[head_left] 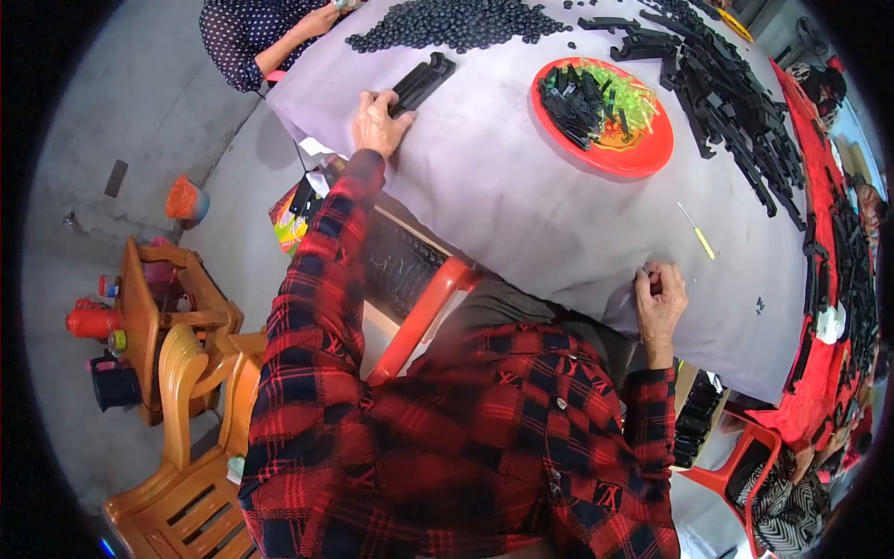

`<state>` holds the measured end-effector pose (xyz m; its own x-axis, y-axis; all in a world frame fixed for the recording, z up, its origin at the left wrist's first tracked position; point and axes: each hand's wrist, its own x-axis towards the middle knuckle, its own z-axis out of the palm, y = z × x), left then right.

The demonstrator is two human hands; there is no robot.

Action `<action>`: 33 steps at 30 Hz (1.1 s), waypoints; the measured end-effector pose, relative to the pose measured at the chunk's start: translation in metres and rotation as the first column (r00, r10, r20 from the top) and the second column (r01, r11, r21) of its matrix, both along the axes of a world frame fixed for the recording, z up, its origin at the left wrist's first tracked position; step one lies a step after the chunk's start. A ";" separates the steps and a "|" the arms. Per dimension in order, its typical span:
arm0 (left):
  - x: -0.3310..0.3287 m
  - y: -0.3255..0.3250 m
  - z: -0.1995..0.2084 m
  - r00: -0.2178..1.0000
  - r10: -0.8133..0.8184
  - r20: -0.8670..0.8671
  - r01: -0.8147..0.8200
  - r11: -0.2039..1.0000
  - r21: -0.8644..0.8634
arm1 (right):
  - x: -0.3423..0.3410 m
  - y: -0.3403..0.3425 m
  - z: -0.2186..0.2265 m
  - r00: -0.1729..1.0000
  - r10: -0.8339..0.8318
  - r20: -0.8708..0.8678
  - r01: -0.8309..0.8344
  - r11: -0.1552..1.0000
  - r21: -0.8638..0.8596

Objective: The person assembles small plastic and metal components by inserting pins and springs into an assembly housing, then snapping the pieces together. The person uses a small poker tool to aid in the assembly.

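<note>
My left hand [380, 123] rests at the table's left side, thumb and fingers closed around the near end of some long black plastic parts [426, 82] lying side by side. Near the front edge, my right hand [660, 296] has its fingers curled in on the cloth; whatever is in them, if anything, is hidden. Beyond it lies a thin screwdriver [703, 240] with a yellow handle. A red plate [644, 168] between the hands and the far side holds small black pieces [570, 104] and clear yellow-green pieces [633, 101].
Small round black pieces [456, 23] form a heap at the far side of the cloth-covered table [494, 177]. Long black parts [736, 121] are piled at the right. Another person's arm [300, 33] reaches in at the far left. A wooden chair [186, 494] stands lower left.
</note>
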<state>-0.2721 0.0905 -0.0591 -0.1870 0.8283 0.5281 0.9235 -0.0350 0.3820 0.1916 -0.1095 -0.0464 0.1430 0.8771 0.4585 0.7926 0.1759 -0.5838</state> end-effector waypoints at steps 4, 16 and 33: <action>0.012 -0.020 0.004 0.992 -0.115 0.043 0.114 0.993 0.035 | -0.002 0.000 -0.001 1.000 0.006 0.016 -0.007 0.999 0.031; 0.048 -0.049 0.025 0.995 -0.064 -0.083 0.079 0.977 0.199 | 0.005 -0.006 -0.009 0.999 -0.030 0.031 0.027 0.994 0.110; 0.287 -0.203 -0.016 0.083 -0.819 0.568 0.973 -0.057 -0.225 | -0.011 -0.067 -0.107 0.588 0.623 -0.516 -0.809 0.468 -0.357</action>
<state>0.0150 -0.1127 -0.0754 0.9044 0.4077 0.1261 0.1254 -0.5362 0.8347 0.1805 -0.1765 -0.1534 -0.6166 0.7867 -0.0297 0.3126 0.2100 -0.9264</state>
